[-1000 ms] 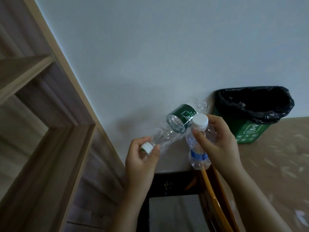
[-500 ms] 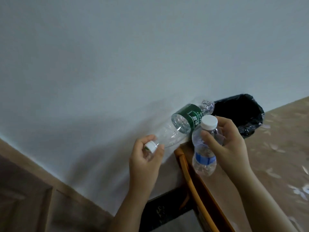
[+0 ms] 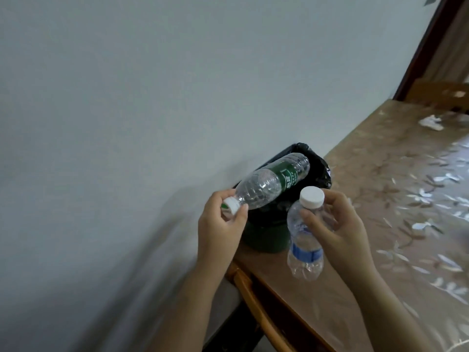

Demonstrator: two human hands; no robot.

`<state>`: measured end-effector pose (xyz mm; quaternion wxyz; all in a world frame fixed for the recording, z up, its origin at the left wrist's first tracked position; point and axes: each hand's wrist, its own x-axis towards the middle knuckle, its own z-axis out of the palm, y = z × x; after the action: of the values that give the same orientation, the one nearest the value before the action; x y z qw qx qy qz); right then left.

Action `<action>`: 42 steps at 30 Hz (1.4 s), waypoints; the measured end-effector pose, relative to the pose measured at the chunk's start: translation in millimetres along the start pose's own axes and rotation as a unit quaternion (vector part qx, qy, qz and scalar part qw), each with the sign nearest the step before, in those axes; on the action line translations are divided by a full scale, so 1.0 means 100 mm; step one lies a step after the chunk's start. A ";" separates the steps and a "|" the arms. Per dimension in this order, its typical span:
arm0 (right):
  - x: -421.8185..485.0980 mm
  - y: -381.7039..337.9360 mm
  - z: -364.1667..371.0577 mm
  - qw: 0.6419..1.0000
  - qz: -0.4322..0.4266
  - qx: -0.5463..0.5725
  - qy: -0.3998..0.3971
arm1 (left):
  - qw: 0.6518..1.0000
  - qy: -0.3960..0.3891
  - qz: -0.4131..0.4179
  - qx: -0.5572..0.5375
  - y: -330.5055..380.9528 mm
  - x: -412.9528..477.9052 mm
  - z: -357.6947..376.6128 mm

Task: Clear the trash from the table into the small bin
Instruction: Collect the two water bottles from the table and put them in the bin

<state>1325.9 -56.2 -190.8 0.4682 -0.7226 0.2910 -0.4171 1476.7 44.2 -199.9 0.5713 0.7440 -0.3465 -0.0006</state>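
Head camera, the only view we have, looks down along a table (image 3: 406, 189) covered with a glossy beige cloth printed with pale flowers, its left edge running against a plain grey-white wall (image 3: 152, 97). At the near left corner of the table stands the small bin (image 3: 266, 241), dark green and lined with a black bag (image 3: 320, 171) whose rim folds over the top. Our left hand (image 3: 220, 227) pinches the white cap (image 3: 230, 207) of a clear bottle with a green label (image 3: 275, 184) between thumb and fingers. This bottle is tilted, cap end low and nearest us, its base raised and hanging over the open mouth of the bin. Whether the base touches the bag we cannot tell. Our right hand (image 3: 338, 224) curls its fingers and thumb round the shoulder of a smaller clear bottle with a blue label (image 3: 304, 246). It is held nearly upright with its white cap (image 3: 312, 196) on top, in the air just in front of the bin's right side and above the table's near edge. The two bottles are close but apart. Both look empty. Farther along the table, towards its far edge, lies a crumpled white scrap (image 3: 431, 122), well apart from the bin. Below the cloth the table's brown wooden edge (image 3: 250, 292) shows at the near corner.
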 end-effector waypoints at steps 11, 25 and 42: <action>0.22 0.37 -0.27 0.996 0.055 0.009 0.073 | 0.993 -0.104 0.036 0.050 -0.22 0.47 0.66; 0.60 0.13 -0.61 0.982 0.004 -0.037 0.186 | 0.978 -0.131 0.094 0.136 -0.44 0.47 0.85; 1.05 -0.31 -0.26 0.985 -0.115 -0.026 0.125 | 0.981 -0.097 0.132 0.102 -0.21 0.40 0.48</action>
<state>1355.0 -140.3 -121.9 0.3581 -0.7051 0.2732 -0.5476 1499.4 -14.9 -218.8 0.4515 0.7425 -0.4934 0.0380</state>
